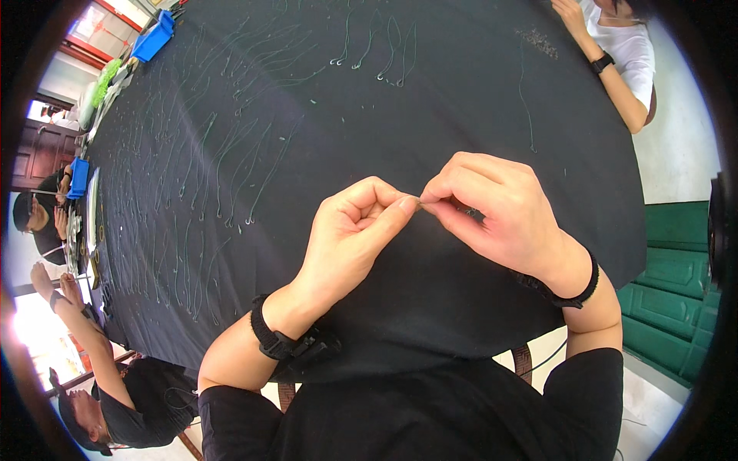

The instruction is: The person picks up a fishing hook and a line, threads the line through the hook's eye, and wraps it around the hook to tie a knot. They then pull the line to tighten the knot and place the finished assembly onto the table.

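Both forearms come up from below, bare under short black sleeves, and meet in front of the chest. The left hand (350, 230) is curled into a loose fist, knuckles up, its thumb and forefinger pressed together in a pinch that points to the right. The right hand (500, 211) faces it, wrist bent inward, fingers folded under, thumb and forefinger pinched too. The two pinches touch tip to tip between the hands. A dark strap (280, 342) wraps the left wrist, and a thin black band (573, 296) circles the right wrist.
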The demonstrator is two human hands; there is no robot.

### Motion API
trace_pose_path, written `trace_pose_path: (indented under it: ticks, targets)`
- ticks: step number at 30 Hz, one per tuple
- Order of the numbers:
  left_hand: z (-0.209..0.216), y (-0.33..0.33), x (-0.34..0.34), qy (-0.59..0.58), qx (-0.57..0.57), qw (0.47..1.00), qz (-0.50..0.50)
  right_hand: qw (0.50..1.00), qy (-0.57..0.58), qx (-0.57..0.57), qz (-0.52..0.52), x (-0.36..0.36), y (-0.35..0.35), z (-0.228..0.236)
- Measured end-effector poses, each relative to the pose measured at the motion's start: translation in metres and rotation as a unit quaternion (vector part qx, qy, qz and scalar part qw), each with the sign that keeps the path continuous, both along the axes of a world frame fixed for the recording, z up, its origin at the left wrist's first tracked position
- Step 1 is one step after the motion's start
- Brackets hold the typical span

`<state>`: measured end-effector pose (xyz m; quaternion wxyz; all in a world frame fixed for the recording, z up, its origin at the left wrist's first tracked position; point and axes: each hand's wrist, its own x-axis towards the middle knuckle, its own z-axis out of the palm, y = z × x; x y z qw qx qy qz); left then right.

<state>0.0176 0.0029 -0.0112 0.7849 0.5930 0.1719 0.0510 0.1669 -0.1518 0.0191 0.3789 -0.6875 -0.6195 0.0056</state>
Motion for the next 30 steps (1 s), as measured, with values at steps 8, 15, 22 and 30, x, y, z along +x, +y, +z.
trace_pose_path:
  ticks: [8,15,22,30]
  targets:
    - [0.0015,0.0007,0.0011,0.012,-0.031,0.999,-0.004,1.0,-0.027,-0.005,0.012,0.0046,-0.0001,-0.0004]
    - [0.0015,-0.0004,0.0024,0.019,0.016,1.0,0.005,0.999,-0.027,-0.003,0.02,0.0063,-0.0004,-0.0008]
    - [-0.0009,-0.0012,0.0027,0.007,0.022,1.0,0.015,1.0,-0.021,0.0,0.014,0.0049,-0.0007,-0.0005]
    - [-0.0046,-0.0001,0.0024,-0.011,0.02,1.0,0.02,0.996,0.081,-0.015,0.028,0.0088,-0.0013,0.0006]
